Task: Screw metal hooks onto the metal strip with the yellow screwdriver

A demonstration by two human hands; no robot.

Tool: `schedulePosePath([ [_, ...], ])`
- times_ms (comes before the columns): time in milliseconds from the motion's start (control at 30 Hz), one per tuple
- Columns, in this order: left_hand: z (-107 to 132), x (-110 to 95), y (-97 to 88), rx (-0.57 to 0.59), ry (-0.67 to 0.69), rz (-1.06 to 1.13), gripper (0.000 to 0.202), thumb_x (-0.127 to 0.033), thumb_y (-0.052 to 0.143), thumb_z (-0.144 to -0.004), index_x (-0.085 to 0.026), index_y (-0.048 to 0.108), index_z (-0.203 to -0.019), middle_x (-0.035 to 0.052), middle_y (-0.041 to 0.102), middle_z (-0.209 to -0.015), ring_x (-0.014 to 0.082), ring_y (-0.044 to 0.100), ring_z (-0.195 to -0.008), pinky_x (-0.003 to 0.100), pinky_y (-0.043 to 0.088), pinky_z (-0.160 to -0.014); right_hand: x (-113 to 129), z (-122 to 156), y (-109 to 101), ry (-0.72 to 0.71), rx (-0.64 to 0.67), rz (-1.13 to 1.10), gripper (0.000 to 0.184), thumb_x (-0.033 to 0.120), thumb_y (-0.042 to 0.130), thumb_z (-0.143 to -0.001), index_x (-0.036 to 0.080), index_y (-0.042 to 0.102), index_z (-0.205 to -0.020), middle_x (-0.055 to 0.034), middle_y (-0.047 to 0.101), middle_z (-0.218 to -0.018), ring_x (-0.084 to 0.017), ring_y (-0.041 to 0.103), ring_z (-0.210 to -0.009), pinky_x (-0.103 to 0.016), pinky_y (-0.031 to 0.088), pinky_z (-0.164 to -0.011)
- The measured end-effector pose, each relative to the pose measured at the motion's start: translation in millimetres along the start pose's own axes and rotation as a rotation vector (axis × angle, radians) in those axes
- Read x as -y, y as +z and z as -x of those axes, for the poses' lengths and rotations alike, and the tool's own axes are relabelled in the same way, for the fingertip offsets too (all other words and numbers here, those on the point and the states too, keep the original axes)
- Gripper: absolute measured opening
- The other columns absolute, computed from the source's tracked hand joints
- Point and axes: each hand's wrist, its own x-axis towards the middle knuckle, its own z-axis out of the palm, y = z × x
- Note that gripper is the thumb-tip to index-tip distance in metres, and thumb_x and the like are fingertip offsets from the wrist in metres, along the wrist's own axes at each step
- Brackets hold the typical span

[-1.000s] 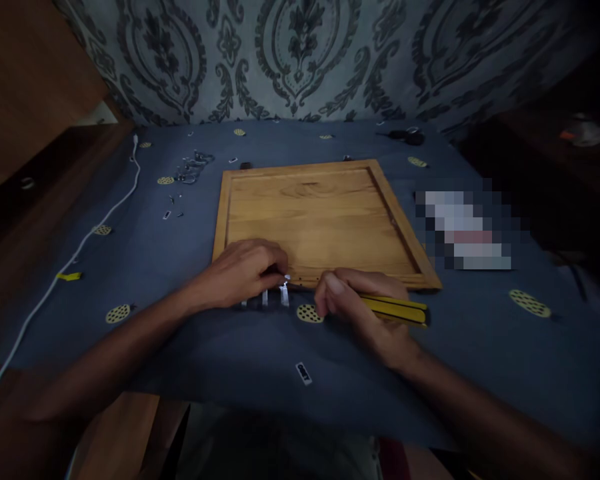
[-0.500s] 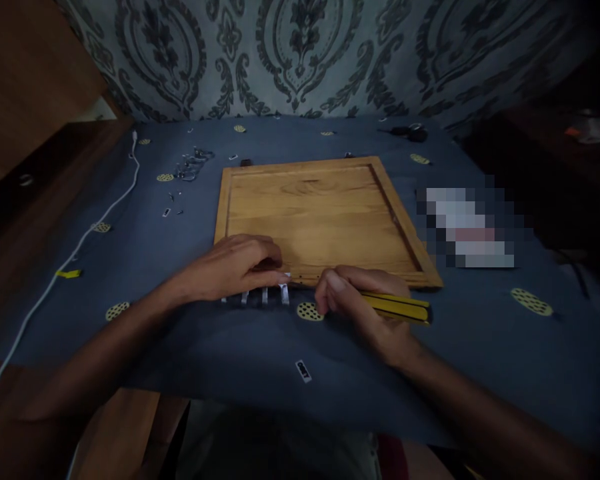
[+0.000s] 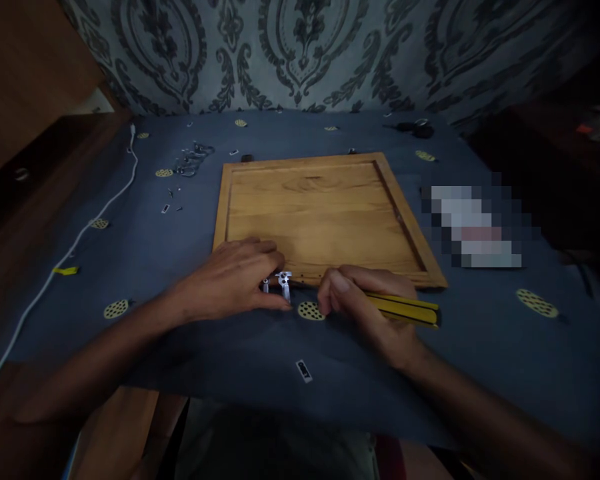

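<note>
A square wooden panel with a raised frame (image 3: pixel 325 217) lies flat on a blue cloth. My left hand (image 3: pixel 233 280) rests at its near edge, fingers curled and pinching small silver metal brackets (image 3: pixel 283 283) against the frame. My right hand (image 3: pixel 363 303) lies just to the right, closed around a yellow and black tool (image 3: pixel 405 310) whose handle points right along the cloth. Its tip is hidden under my fingers, close to the brackets.
More small metal hardware (image 3: pixel 193 160) lies at the far left of the cloth. A white cable (image 3: pixel 87 223) runs down the left side. A dark tool (image 3: pixel 415 128) sits at the back right, and a blurred white patch (image 3: pixel 473 227) lies right of the panel.
My left hand has slid right and closed over the row of brackets, so fewer of them show. The right hand has barely moved.
</note>
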Motion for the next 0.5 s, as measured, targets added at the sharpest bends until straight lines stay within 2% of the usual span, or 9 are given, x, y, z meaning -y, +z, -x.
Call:
schedulePosePath([
  [133, -0.4, -0.3, 2.7, -0.025, -0.01, -0.017, 0.045, -0.057, 0.074, -0.09, -0.019, 0.068, -0.113, 0.0045, 0.067, -0.114, 0.0278, 0.063, -0.112, 0.036, 0.045, -0.085, 1.9, -0.6, 0.2, 0.029, 0.001, 0.015, 0.053, 0.041, 0.051, -0.105, 0.023, 0.059, -0.057, 0.0033, 0.059, -0.052, -0.01, 0.048, -0.044, -0.026, 0.037, -0.048],
  [500, -1.3, 0.2, 3.6, -0.024, 0.0, -0.032, 0.047, -0.06, 0.073, -0.089, -0.02, 0.069, -0.113, 0.0039, 0.067, -0.111, 0.0276, 0.063, -0.112, 0.035, 0.044, -0.085, 2.8, -1.1, -0.7, 0.049, 0.009, 0.026, 0.056, 0.047, 0.051, -0.105, 0.023, 0.061, -0.056, 0.0032, 0.056, -0.05, -0.01, 0.047, -0.043, -0.026, 0.038, -0.048],
])
